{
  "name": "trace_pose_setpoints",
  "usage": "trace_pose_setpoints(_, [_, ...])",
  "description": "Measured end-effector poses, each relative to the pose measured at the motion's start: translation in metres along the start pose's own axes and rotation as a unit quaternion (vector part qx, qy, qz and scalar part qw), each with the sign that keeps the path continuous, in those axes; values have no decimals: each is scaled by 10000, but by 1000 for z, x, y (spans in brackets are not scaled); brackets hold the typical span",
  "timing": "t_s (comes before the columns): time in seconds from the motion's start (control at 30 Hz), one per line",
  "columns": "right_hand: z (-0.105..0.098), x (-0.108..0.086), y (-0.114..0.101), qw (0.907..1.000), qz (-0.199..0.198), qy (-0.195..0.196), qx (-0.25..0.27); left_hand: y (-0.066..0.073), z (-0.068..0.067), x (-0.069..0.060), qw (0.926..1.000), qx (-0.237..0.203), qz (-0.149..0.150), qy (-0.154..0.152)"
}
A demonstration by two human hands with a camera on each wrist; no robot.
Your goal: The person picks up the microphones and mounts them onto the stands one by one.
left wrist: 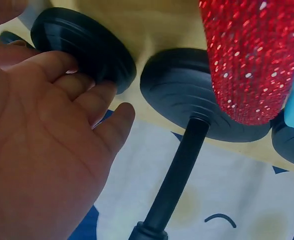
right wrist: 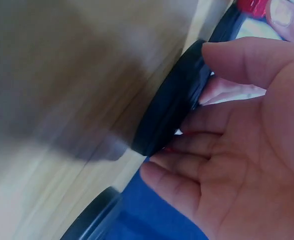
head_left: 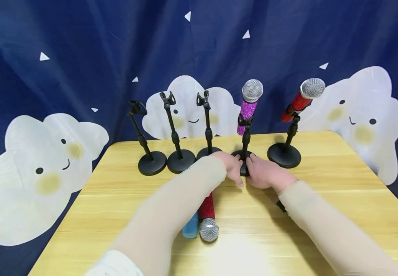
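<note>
As two pale sleeves (head_left: pixel 161 207) slant in from the lower edge, one red microphone (head_left: pixel 208 207) lies at lower centre on the wooden table (head_left: pixel 95 222), head nearest; beside it, one blue object (head_left: pixel 190 227), partly hidden by the left sleeve. One small black piece (head_left: pixel 281 206) shows by the right sleeve, mostly covered. At centre, left hand (head_left: pixel 230 165): fingers extended, touching one round base (head_left: pixel 244 171). Right hand (head_left: pixel 266 172): opposite side, fingers nearly straight, thumb against the rim. That stand (head_left: pixel 245 142) carries one purple microphone (head_left: pixel 248 109), tilted. Five stands counted: three with open clips left of centre, two loaded; the rightmost (head_left: pixel 284 155) bears a second red microphone (head_left: pixel 300 101). Farthest: one blue curtain (head_left: pixel 99 30), three smiling clouds, six white triangles.
</note>
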State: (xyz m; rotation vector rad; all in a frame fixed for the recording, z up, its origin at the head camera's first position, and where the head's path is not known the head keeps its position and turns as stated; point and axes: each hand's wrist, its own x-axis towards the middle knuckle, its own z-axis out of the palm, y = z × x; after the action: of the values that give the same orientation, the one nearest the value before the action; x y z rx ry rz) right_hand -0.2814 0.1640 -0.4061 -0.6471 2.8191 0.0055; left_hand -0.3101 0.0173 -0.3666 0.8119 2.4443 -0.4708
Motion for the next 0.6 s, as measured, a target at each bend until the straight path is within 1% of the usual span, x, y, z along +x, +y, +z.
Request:
trace_pose_setpoints(0.13, [-5, 10, 12, 9999, -3, -17, 131, -4, -7, 6, 9997, -218, -25, 45])
trace_pose_setpoints(0.27, [-11, 15, 15, 9999, 69, -62, 125, -7, -10, 8, 9989, -471, 3, 80])
trace_pose_setpoints(0.4, [-11, 17, 12, 9996, 177, -107, 184, -9, -8, 12, 9983, -580, 4, 57])
trace_pose_setpoints(0.53, [-11, 20, 12, 9989, 298, -56, 347, -8, -3, 15, 9983, -549, -48, 198])
trace_pose_setpoints(0.6, [-9, 21, 13, 9981, 356, -124, 496, -7, 0, 16, 9981, -561, -38, 249])
